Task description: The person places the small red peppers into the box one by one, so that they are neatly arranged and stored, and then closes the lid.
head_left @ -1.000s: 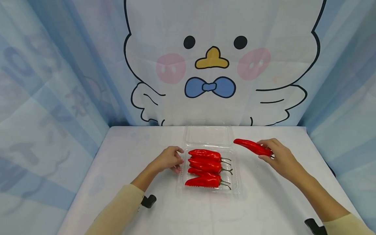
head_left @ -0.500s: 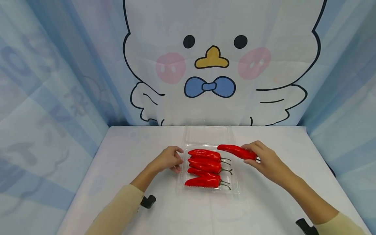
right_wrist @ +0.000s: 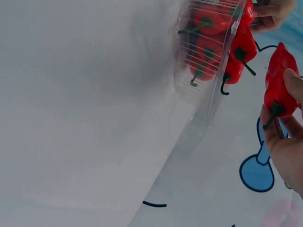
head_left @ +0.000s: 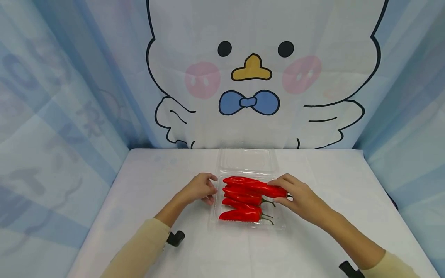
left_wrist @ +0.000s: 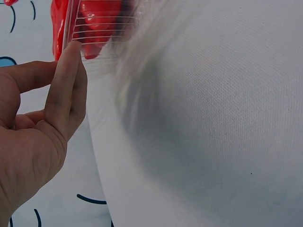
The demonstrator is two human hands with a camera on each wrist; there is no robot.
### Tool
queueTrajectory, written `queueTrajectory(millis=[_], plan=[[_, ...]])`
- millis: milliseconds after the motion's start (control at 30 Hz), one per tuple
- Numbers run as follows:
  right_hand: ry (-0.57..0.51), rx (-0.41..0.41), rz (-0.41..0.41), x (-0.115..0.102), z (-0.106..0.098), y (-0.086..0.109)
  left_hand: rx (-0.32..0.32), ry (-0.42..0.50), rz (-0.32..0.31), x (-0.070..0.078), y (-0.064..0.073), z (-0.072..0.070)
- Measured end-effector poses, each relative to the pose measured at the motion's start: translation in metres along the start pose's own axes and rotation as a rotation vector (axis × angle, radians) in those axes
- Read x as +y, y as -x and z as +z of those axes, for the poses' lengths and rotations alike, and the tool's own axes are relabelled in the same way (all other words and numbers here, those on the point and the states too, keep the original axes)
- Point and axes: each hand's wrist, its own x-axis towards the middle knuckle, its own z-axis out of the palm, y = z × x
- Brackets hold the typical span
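My right hand grips a red chili pepper near its stem end, over the right part of a clear plastic box. In the right wrist view the held pepper hangs apart from the box, its green stem pointing down past my fingers. Inside the box, several red peppers lie side by side, stems to the right; the held one overlaps the back ones in the head view. At the box's left side rests my left hand. Its fairly straight fingertips touch the ribbed wall in the left wrist view.
The box's transparent lid is folded back at the table's far edge. A white cloth covers the table. Behind stands a curtain printed with a cartoon character, and blue curtains close off the sides.
My right hand has carried the pepper leftward and lower, from right of the box to over the peppers in it. The left hand stays at the box's left side.
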Motion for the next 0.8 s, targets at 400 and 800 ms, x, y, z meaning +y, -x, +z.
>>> queueTrajectory(millis=[400, 800], plan=[[0.008, -0.026, -0.082, -0.016, 0.020, -0.005, -0.005, 0.005, 0.003, 0.001, 0.000, -0.001], [0.061, -0.051, -0.117, -0.030, 0.040, -0.011, -0.010, 0.016, 0.007, 0.000, 0.000, -0.001]])
